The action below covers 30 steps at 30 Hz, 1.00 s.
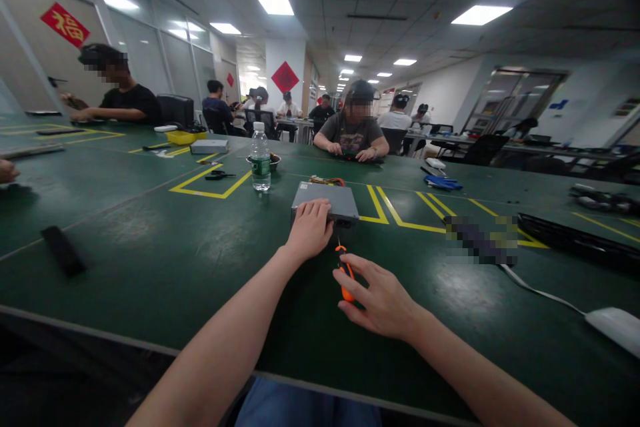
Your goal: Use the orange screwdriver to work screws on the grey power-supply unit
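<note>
A grey metal computer power supply (pixel 340 198) sits on the green table in front of me, with coloured wires at its far side. My left hand (pixel 311 227) grips it, fingers across the top and thumb at the near edge. In my right hand (pixel 377 297) is a screwdriver (pixel 345 288) with an orange and black handle, held loosely between the fingertips. Its thin shaft points away from me, toward the near side of the power supply. Whether the tip touches the case I cannot tell.
A water bottle (pixel 261 159) stands left of the power supply, before a dark bowl (pixel 275 161). A black object (pixel 63 251) lies at left. To the right are a long black part (pixel 575 240) and a white adapter (pixel 614 328) with a cable. A person (pixel 353 130) sits opposite.
</note>
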Motion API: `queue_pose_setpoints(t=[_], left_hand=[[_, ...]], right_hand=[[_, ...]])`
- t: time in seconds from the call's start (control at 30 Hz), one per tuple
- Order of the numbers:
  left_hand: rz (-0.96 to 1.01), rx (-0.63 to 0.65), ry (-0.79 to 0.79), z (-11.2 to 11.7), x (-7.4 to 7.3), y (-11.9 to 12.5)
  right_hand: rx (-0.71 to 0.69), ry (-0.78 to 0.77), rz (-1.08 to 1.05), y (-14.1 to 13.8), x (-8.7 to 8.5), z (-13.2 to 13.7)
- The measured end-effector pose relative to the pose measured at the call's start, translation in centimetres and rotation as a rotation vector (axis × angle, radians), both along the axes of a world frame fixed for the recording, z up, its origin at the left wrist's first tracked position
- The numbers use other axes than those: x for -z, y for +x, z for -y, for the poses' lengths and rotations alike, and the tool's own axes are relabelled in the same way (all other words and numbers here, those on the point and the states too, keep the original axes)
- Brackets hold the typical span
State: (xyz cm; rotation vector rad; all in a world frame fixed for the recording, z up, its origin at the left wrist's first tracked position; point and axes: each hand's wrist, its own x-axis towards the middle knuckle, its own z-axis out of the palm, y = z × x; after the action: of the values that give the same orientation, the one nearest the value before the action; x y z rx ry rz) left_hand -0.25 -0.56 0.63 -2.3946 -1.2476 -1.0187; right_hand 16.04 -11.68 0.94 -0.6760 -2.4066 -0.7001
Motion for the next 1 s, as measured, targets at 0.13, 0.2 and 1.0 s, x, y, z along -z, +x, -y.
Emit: queue_pose_setpoints(t=[0.13, 0.2, 1.0], left_hand=[[-0.002, 0.003, -0.001, -0.05, 0.04, -0.04], [-0.001, 0.004, 0.003, -0.1, 0.06, -0.05], [0.004, 0.0, 0.009, -0.17, 0.11, 0.07]], right_hand=[[-0.034, -0.045, -0.04, -0.03, 0.06, 0.08], [-0.066, -0.046, -0.113, -0.03, 0.08, -0.06], [-0.085, -0.179, -0.164, 0.45, -0.39, 0.1]])
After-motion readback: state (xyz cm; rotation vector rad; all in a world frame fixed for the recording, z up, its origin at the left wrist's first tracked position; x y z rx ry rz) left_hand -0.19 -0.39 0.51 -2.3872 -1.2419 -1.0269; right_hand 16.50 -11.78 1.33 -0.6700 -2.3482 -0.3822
